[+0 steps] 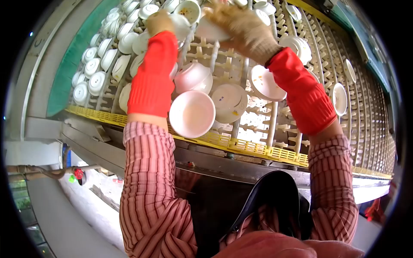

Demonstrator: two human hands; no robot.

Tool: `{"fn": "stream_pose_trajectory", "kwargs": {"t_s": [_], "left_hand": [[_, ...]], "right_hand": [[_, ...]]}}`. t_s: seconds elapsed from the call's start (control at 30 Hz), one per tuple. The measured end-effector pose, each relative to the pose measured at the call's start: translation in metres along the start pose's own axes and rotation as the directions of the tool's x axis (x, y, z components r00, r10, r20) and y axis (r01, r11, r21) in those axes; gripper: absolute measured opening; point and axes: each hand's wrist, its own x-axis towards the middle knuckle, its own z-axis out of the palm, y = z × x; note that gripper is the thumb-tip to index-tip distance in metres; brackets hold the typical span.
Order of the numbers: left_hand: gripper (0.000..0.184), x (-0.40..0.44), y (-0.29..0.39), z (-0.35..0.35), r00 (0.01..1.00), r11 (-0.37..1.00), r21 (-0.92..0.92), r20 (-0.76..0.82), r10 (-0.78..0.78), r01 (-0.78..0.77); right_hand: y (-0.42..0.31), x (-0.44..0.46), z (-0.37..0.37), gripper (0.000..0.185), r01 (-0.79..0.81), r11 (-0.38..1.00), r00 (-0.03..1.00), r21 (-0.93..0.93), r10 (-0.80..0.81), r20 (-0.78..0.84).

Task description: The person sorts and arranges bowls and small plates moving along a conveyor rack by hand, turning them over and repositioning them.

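My left hand (160, 22), in a tan glove with a red cuff, is at the top of the view with its fingers closed at the edge of a white bowl (180, 26). My right hand (246, 31), gloved alike and smeared by motion, grips another white bowl (211, 30) that is tilted beside its thumb. Just beyond them lies a bowl with brown specks inside (188, 12). Closer to me, an upturned bowl (193, 78), an upright white bowl (192, 114) and a patterned dish (229, 102) rest on the pegged conveyor (275, 124).
Rows of white bowls (97, 81) crowd the left side by a green edge (69, 77). A bowl (266, 83) lies under my right forearm, and single bowls (339, 99) stand farther right. A yellow rail (258, 150) borders the conveyor's near side.
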Motion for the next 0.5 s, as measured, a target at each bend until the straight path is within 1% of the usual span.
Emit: {"fn": "stream_pose_trajectory", "kwargs": {"t_s": [0.03,0.07,0.1,0.13,0.17,0.23,0.27,0.3,0.33,0.37,0.4,0.43,0.47,0.5], "left_hand": [[0.022,-0.018,-0.003,-0.026,0.994,0.930,-0.351,0.028,-0.107,0.110],[0.025,-0.037,0.000,-0.060,0.957,0.593,-0.761,0.126,-0.263,0.263],[0.029,-0.044,-0.003,-0.078,0.949,0.500,-0.823,0.143,-0.280,0.271],[0.034,-0.050,-0.004,-0.091,0.953,0.476,-0.842,0.133,-0.270,0.253],[0.034,-0.057,-0.007,-0.096,0.978,0.598,-0.781,0.075,-0.195,0.179],[0.036,-0.067,-0.009,-0.106,1.000,0.792,-0.610,-0.017,-0.018,0.004],[0.037,-0.067,-0.008,-0.115,0.995,0.859,-0.503,-0.053,0.082,-0.097],[0.041,-0.070,0.005,-0.126,0.966,0.891,-0.372,-0.105,0.237,-0.259],[0.045,-0.072,0.016,-0.136,0.910,0.882,-0.228,-0.154,0.386,-0.413],[0.037,-0.075,0.046,-0.138,0.838,0.773,-0.325,-0.244,0.489,-0.545],[0.034,-0.077,0.074,-0.136,0.747,0.631,-0.401,-0.341,0.570,-0.664],[0.050,-0.090,0.089,-0.145,0.793,0.645,-0.468,-0.267,0.548,-0.604],[0.054,-0.094,0.110,-0.141,0.763,0.620,-0.485,-0.172,0.623,-0.616],[0.052,-0.102,0.127,-0.132,0.783,0.587,-0.609,-0.092,0.616,-0.533]], "right_hand": [[0.004,-0.007,0.012,0.063,0.154,0.988,0.986,0.001,-0.154,0.071],[0.008,-0.022,0.014,0.058,0.037,0.995,0.969,0.095,-0.059,0.239],[0.011,-0.033,0.014,0.046,0.108,0.984,0.988,0.141,-0.122,0.090],[0.012,-0.046,0.011,0.048,0.036,0.989,0.998,0.141,-0.042,0.037],[0.010,-0.062,0.006,0.049,-0.039,0.988,0.999,0.147,0.040,-0.008],[0.004,-0.094,-0.015,0.052,-0.182,0.926,0.979,0.331,0.138,0.151],[0.000,-0.103,-0.025,0.053,-0.257,0.877,0.958,0.405,0.174,0.229],[-0.010,-0.108,-0.040,0.061,-0.230,0.894,0.947,0.385,0.113,0.302],[-0.020,-0.113,-0.054,0.070,-0.199,0.907,0.927,0.371,0.051,0.372],[-0.027,-0.120,-0.064,0.070,-0.098,0.954,0.943,0.285,-0.002,0.333],[-0.034,-0.126,-0.074,0.069,0.000,0.982,0.955,0.189,-0.056,0.292],[-0.034,-0.133,-0.078,0.067,-0.020,0.989,0.934,0.149,-0.035,0.357],[-0.031,-0.138,-0.081,0.065,-0.039,0.993,0.909,0.109,-0.011,0.417],[-0.026,-0.145,-0.081,0.063,-0.046,0.988,0.912,0.149,-0.019,0.409]]}}
